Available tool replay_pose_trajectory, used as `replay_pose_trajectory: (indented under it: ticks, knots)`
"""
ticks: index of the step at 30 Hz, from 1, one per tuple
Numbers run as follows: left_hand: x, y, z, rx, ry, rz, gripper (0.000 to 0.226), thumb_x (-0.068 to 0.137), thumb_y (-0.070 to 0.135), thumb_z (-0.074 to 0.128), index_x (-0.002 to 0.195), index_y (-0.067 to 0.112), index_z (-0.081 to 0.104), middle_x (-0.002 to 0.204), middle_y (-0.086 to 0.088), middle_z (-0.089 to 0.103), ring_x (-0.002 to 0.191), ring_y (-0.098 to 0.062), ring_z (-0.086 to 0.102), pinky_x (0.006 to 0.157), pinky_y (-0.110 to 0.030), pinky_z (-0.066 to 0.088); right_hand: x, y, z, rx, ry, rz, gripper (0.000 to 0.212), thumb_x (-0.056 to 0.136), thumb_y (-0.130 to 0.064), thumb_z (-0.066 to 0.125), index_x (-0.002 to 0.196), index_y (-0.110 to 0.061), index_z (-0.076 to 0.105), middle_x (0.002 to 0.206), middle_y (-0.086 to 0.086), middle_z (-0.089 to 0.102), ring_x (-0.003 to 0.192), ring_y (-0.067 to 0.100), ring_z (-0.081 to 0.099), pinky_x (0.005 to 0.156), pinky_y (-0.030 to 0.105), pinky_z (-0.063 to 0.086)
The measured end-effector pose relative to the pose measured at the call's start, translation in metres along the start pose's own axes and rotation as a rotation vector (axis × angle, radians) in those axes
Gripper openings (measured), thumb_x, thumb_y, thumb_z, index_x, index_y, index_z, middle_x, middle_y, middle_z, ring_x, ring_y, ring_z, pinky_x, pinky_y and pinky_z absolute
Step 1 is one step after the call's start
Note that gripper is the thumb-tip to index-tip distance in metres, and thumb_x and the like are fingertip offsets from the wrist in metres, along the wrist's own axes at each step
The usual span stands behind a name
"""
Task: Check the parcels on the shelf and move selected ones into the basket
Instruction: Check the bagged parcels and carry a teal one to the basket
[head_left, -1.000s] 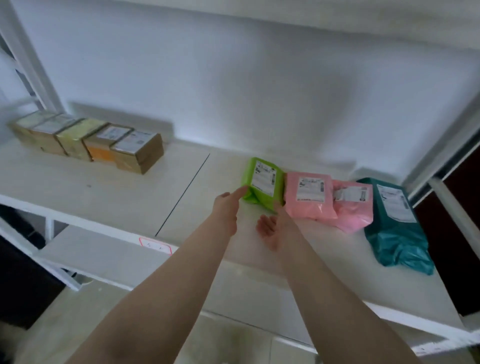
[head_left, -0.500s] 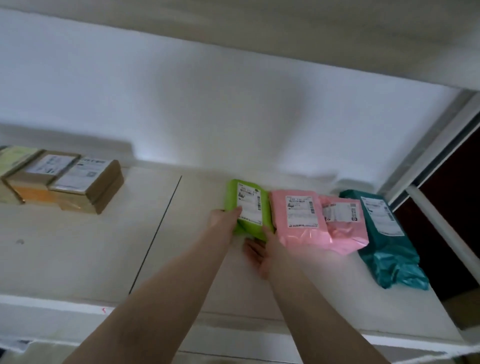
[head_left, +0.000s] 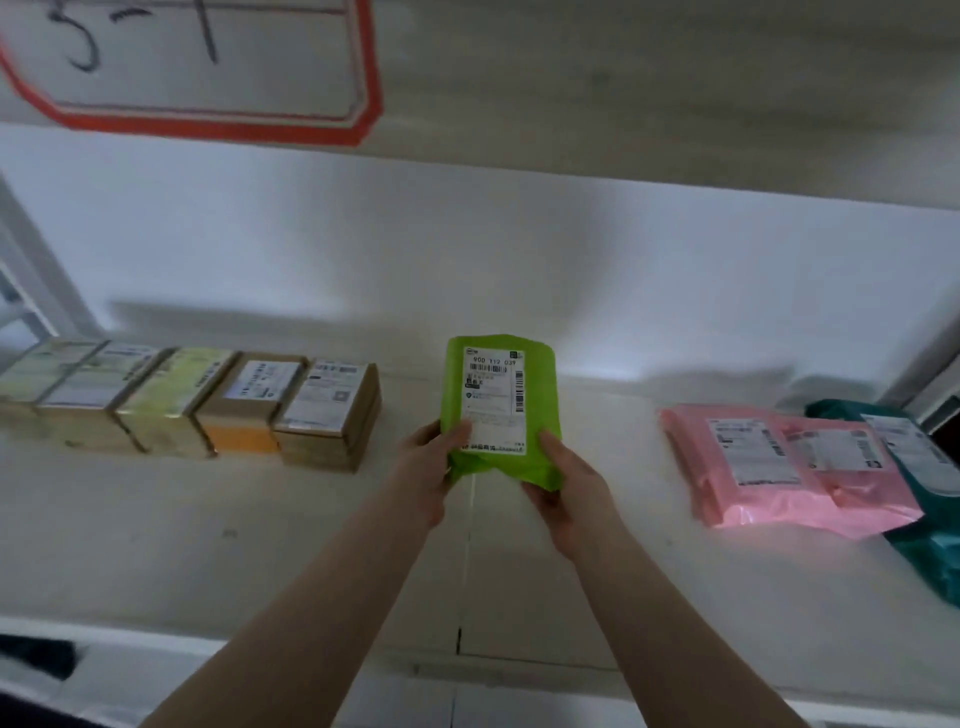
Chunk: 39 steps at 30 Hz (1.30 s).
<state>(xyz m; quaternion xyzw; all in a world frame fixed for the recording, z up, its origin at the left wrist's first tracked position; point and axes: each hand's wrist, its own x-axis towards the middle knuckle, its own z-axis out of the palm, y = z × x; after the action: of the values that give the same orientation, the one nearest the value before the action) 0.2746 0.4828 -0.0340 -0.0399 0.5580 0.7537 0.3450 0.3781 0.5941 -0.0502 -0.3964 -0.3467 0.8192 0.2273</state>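
Observation:
A green parcel (head_left: 540, 395) with a white address label is held up above the white shelf (head_left: 260, 545), label toward me. My left hand (head_left: 426, 467) grips its lower left edge and my right hand (head_left: 566, 483) cups its lower right corner. Two pink parcels (head_left: 769, 467) lie overlapping on the shelf to the right, with a dark teal parcel (head_left: 930, 551) partly under them at the far right. No basket shows in the head view.
A row of several cardboard boxes (head_left: 322, 410) with labels stands at the back left of the shelf. Above hangs the upper shelf with a red-framed tag (head_left: 208, 67) bearing handwriting. A white wall closes the back.
Both hands have closed on the green parcel and lifted it off the shelf, away from the pink parcels, toward the middle. The camera has tilted upward.

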Motion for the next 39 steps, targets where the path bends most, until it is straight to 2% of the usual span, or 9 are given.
replay_pose_trajectory:
  ticks: [3, 6, 8, 12, 16, 25, 29, 32, 39]
  knots:
    - [-0.003, 0.017, -0.035, -0.044, -0.048, -0.012, 0.033, 0.088, 0.007, 0.065, 0.121, 0.006, 0.063, 0.100, -0.009, 0.072, 0.084, -0.018, 0.069, 0.061, -0.023, 0.058, -0.012, 0.015, 0.027, 0.017, -0.086, -0.009, 0.025, 0.089, -0.013, 0.069, 0.112, -0.005, 0.068, 0.101, 0.013, 0.076, 0.091, 0.025, 0.070, 0.074, 0.030, 0.062]
    - [-0.006, 0.026, -0.057, -0.093, -0.072, 0.001, 0.040, 0.086, 0.004, 0.067, 0.125, 0.008, 0.062, 0.109, -0.011, 0.072, 0.095, -0.022, 0.068, 0.077, -0.029, 0.057, -0.023, 0.025, 0.041, 0.031, -0.127, -0.026, 0.013, 0.090, -0.007, 0.066, 0.103, -0.008, 0.070, 0.086, 0.006, 0.078, 0.080, 0.020, 0.072, 0.069, 0.028, 0.062]
    - [-0.009, 0.032, -0.069, -0.106, -0.103, 0.024, 0.041, 0.086, 0.002, 0.066, 0.126, 0.009, 0.062, 0.113, -0.012, 0.071, 0.101, -0.025, 0.067, 0.082, -0.031, 0.056, -0.029, 0.033, 0.048, 0.038, -0.153, -0.048, 0.012, 0.090, -0.005, 0.065, 0.100, -0.009, 0.070, 0.086, 0.005, 0.079, 0.076, 0.017, 0.074, 0.066, 0.026, 0.062]
    - [-0.014, 0.037, -0.086, -0.161, -0.161, 0.040, 0.048, 0.085, -0.001, 0.064, 0.131, 0.008, 0.057, 0.117, -0.014, 0.070, 0.106, -0.026, 0.067, 0.074, -0.026, 0.060, -0.040, 0.043, 0.056, 0.037, -0.208, -0.111, 0.016, 0.089, -0.005, 0.064, 0.102, -0.011, 0.071, 0.091, 0.005, 0.079, 0.077, 0.014, 0.075, 0.071, 0.027, 0.062]
    - [-0.018, 0.037, -0.093, -0.220, -0.212, 0.048, 0.045, 0.086, -0.003, 0.061, 0.130, 0.006, 0.057, 0.115, -0.013, 0.071, 0.096, -0.022, 0.070, 0.068, -0.023, 0.059, -0.046, 0.044, 0.059, 0.049, -0.237, -0.157, 0.017, 0.088, -0.003, 0.064, 0.102, -0.010, 0.071, 0.093, 0.006, 0.078, 0.078, 0.014, 0.074, 0.075, 0.027, 0.062]
    - [-0.019, 0.038, -0.088, -0.239, -0.261, 0.065, 0.043, 0.089, -0.004, 0.058, 0.131, 0.004, 0.056, 0.116, -0.013, 0.069, 0.093, -0.019, 0.069, 0.069, -0.021, 0.058, -0.049, 0.043, 0.061, 0.081, -0.214, -0.172, 0.019, 0.089, -0.003, 0.064, 0.104, -0.011, 0.070, 0.092, 0.004, 0.078, 0.077, 0.014, 0.074, 0.067, 0.024, 0.061]
    - [-0.016, 0.035, -0.085, -0.241, -0.256, 0.055, 0.043, 0.088, -0.002, 0.060, 0.130, 0.005, 0.058, 0.115, -0.012, 0.070, 0.087, -0.016, 0.072, 0.065, -0.021, 0.057, -0.045, 0.044, 0.060, 0.090, -0.194, -0.153, 0.022, 0.089, -0.004, 0.065, 0.110, -0.010, 0.070, 0.097, 0.006, 0.078, 0.080, 0.016, 0.074, 0.068, 0.025, 0.062]
    - [-0.013, 0.033, -0.082, -0.241, -0.238, 0.042, 0.043, 0.087, -0.002, 0.060, 0.130, 0.005, 0.058, 0.119, -0.015, 0.069, 0.093, -0.020, 0.069, 0.067, -0.023, 0.059, -0.042, 0.043, 0.059, 0.099, -0.186, -0.140, 0.022, 0.090, -0.004, 0.064, 0.111, -0.010, 0.070, 0.099, 0.007, 0.077, 0.082, 0.017, 0.073, 0.068, 0.026, 0.061]
    - [-0.007, 0.032, -0.077, -0.216, -0.230, 0.057, 0.043, 0.089, 0.002, 0.060, 0.132, 0.005, 0.056, 0.125, -0.017, 0.065, 0.094, -0.020, 0.067, 0.067, -0.021, 0.059, -0.033, 0.042, 0.060, 0.120, -0.176, -0.125, 0.023, 0.092, -0.005, 0.063, 0.113, -0.008, 0.068, 0.097, 0.006, 0.077, 0.079, 0.015, 0.074, 0.062, 0.024, 0.059]
